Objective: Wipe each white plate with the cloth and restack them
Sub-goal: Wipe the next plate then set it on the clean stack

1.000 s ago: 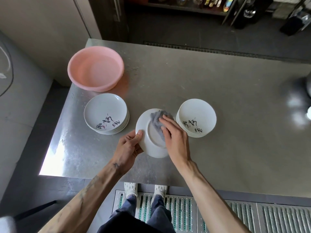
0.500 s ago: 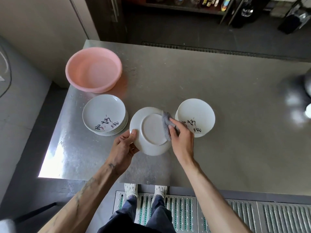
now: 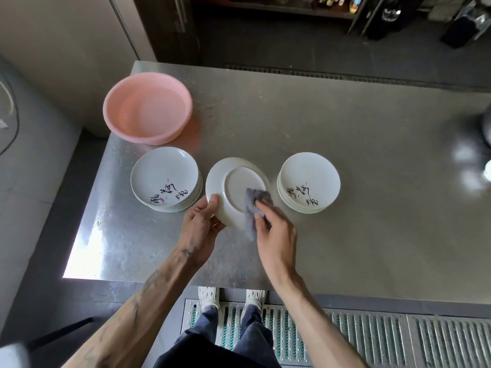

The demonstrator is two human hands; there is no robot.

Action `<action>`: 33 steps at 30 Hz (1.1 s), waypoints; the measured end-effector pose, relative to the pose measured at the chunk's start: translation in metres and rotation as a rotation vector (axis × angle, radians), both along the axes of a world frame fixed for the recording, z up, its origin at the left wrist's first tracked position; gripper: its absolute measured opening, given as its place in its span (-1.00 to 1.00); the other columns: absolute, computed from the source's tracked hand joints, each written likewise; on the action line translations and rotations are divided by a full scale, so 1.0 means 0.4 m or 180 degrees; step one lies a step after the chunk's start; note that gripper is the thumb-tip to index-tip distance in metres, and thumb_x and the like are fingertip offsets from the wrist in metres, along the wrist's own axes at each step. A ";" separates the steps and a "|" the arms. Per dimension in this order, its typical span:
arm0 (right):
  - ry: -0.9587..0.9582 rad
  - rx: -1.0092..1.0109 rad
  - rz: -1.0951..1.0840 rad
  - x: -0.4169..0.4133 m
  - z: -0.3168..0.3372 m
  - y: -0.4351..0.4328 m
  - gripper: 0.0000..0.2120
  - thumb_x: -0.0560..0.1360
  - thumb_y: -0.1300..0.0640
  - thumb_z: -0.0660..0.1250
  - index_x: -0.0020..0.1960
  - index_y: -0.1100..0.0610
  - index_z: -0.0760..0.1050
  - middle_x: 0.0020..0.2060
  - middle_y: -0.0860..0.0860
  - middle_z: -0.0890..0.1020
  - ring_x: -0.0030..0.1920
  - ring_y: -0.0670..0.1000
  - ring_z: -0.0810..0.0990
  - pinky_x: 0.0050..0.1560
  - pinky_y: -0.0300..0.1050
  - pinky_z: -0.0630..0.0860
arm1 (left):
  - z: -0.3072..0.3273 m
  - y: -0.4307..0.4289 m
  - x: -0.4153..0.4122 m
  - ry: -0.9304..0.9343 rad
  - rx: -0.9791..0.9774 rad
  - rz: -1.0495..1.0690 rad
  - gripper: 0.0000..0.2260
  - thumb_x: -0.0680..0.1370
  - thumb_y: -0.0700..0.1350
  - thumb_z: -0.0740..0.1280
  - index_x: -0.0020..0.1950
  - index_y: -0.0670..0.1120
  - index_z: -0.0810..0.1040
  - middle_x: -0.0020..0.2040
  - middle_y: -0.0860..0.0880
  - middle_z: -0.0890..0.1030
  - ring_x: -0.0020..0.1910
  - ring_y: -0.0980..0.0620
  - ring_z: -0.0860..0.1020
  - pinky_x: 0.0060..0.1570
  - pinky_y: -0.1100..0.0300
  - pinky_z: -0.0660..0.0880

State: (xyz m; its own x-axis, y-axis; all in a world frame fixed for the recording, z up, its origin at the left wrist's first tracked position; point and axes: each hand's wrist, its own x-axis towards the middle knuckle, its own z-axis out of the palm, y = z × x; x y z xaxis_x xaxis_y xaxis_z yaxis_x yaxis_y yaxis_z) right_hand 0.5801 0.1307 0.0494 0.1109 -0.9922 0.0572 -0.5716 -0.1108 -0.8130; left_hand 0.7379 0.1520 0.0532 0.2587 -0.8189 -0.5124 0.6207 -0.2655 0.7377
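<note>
Currently left hand [image 3: 200, 227] pinches upturned white plate [image 3: 233, 188] by near rim only; right hand [image 3: 276, 233] presses grey cloth [image 3: 253, 205] opposite. Risk: wiping pressure levers plate loose.

Two plate stacks [image 3: 166, 179] [image 3: 309, 181], one held plate [image 3: 233, 187], one cloth [image 3: 253, 205], one pink basin [image 3: 147, 107].

Table [image 3: 345, 235]: basin [image 3: 147, 107] far left; plate stack [image 3: 166, 179] before it; held plate [image 3: 236, 191] between that and second stack [image 3: 309, 181].

Bright glare on the steel table [image 3: 87, 251] near-left corner, dim background, wide-angle bending at edges
</note>
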 end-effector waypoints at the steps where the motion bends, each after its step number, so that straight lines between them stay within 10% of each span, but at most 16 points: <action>1: 0.0027 -0.0081 0.0036 0.007 -0.005 0.019 -0.69 0.56 0.30 0.38 0.27 0.09 0.64 0.25 -0.07 0.66 0.22 -0.14 0.62 0.26 -0.34 0.47 | 0.002 -0.001 -0.002 -0.0005 -0.0004 0.0021 -0.72 0.70 -0.11 0.22 0.05 -0.02 0.75 0.03 -0.04 0.70 -0.02 0.09 0.64 -0.02 0.16 0.64; 33: -0.0108 -0.0615 0.0062 0.047 -0.039 0.051 -0.63 0.56 0.41 0.37 0.33 0.21 0.59 0.35 0.05 0.59 0.36 -0.07 0.56 0.38 -0.14 0.48 | -0.020 0.011 -0.019 0.0117 -0.0069 0.0389 -0.70 0.72 -0.11 0.20 0.31 -0.26 0.58 0.16 -0.23 0.65 0.09 -0.08 0.63 0.06 0.08 0.65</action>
